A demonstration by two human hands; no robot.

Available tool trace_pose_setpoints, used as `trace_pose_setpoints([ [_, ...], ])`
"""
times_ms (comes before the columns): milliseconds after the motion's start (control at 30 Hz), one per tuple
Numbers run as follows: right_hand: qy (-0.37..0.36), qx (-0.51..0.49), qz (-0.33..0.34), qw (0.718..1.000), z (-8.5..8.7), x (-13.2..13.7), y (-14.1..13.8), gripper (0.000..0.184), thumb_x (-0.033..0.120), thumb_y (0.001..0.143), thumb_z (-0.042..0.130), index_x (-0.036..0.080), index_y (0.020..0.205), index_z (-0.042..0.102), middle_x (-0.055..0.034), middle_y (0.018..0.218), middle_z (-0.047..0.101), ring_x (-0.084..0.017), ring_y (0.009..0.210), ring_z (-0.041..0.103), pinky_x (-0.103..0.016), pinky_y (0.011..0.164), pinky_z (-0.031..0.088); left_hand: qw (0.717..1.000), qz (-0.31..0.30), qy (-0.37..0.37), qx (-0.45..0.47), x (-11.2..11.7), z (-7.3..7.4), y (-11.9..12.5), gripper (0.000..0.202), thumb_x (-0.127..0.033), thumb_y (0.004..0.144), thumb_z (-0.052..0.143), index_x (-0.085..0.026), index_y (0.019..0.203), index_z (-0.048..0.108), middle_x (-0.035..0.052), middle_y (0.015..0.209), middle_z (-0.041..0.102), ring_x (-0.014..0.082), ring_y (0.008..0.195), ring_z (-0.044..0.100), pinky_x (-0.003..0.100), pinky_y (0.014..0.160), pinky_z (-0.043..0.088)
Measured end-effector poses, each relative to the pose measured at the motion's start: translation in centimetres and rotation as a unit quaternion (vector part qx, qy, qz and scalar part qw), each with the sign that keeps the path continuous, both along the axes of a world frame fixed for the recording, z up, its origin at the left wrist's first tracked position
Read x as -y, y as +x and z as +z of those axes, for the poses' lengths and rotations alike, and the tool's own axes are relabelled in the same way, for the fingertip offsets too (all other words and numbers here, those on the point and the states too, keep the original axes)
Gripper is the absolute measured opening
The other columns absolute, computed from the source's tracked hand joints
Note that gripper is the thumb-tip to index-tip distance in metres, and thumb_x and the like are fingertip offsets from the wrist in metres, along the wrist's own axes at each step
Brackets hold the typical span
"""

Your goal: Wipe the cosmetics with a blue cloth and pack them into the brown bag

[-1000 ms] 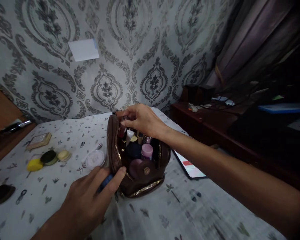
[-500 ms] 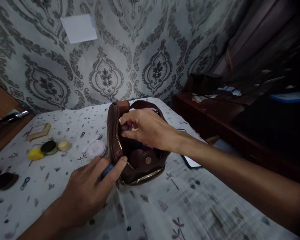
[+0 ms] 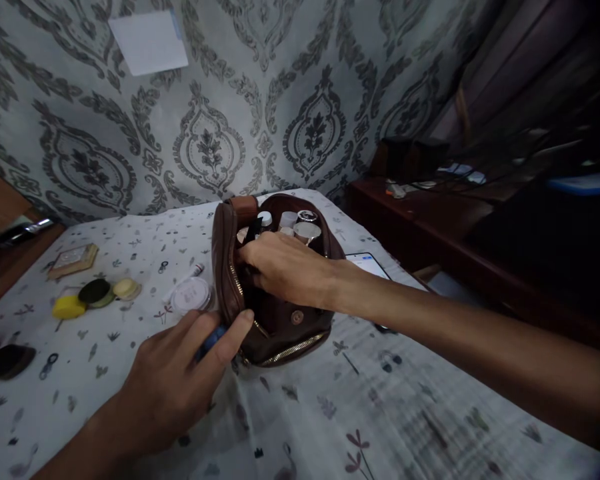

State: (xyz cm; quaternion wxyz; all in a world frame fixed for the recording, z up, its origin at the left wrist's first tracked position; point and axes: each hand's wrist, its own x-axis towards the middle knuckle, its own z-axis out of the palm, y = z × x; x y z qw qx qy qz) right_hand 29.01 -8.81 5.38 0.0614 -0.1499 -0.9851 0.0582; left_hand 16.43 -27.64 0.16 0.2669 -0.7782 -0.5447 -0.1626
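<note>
A brown zippered bag (image 3: 310, 333) stands open on the patterned bed sheet. Several round-lidded containers (image 3: 307, 232) show inside it, toward the back. My right hand (image 3: 285, 267) reaches down into the bag, its fingertips hidden inside. With the thumb over the zipped edge and the fingers outside, my left hand (image 3: 180, 373) grips the bag's near left side. A small blue thing (image 3: 211, 341) shows between that thumb and the fingers; I cannot tell what it is. A clear round case (image 3: 191, 295) lies just beyond my left hand, against the bag's left side.
To the left lie a yellow item (image 3: 69, 307), a dark round compact (image 3: 96, 293), a cream-coloured round piece (image 3: 127, 289) and a flat box (image 3: 73, 261). A phone (image 3: 368, 265) is partly under my right forearm. A dark red wooden table (image 3: 405, 220) stands at the right.
My right hand has gone deeper into the bag; its fingertips were visible near the left inner wall before. More container lids show now. My left hand stays on the bag's edge.
</note>
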Motion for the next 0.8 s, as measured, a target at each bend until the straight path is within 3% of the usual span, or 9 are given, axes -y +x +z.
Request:
trace_pose_setpoints([
  [333, 0.018, -0.009, 0.019, 1.000, -0.9, -0.4, 0.0, 0.018, 0.011, 0.088, 0.056, 0.017, 0.099, 0.068, -0.0094, 0.095, 0.072, -0.022, 0.086, 0.066, -0.031, 0.071, 0.042, 1.000, -0.013, 0.001, -0.009, -0.3, 0.5, 0.2, 0.051, 0.000, 0.085, 0.042, -0.013, 0.133, 0.053, 0.0073, 0.095, 0.060, 0.0167, 0.081, 0.058, 0.024, 0.058, 0.045],
  [500, -0.029, -0.004, 0.007, 1.000, 0.7, 0.3, 0.8, 0.016, 0.011, 0.089, 0.056, 0.014, 0.097, 0.069, -0.0083, 0.089, 0.072, -0.019, 0.079, 0.064, -0.028, 0.065, 0.039, 1.000, -0.015, 0.004, -0.012, -0.4, 0.3, 0.1, 0.054, 0.002, 0.084, 0.041, -0.013, 0.135, 0.052, 0.0070, 0.093, 0.059, 0.0172, 0.081, 0.058, 0.024, 0.058, 0.043],
  [633, -0.077, -0.025, -0.023, 0.996, 1.7, 1.3, 3.1, 0.020, 0.017, 0.095, 0.051, 0.017, 0.087, 0.070, -0.0045, 0.075, 0.068, -0.015, 0.067, 0.060, -0.027, 0.060, 0.038, 1.000, -0.014, 0.001, -0.012, -0.3, 0.2, 0.0, 0.052, 0.000, 0.086, 0.043, -0.013, 0.136, 0.051, 0.0074, 0.094, 0.058, 0.0182, 0.082, 0.057, 0.025, 0.059, 0.043],
  [800, -0.078, -0.128, 0.068, 0.986, -0.5, 2.8, 6.4, 0.028, 0.030, 0.100, 0.049, 0.021, 0.082, 0.068, -0.0044, 0.082, 0.069, -0.017, 0.078, 0.064, -0.030, 0.073, 0.049, 1.000, -0.014, 0.022, -0.017, -0.6, 0.5, 0.2, 0.047, -0.002, 0.087, 0.043, -0.012, 0.132, 0.053, 0.0054, 0.087, 0.056, 0.0163, 0.077, 0.057, 0.024, 0.056, 0.042],
])
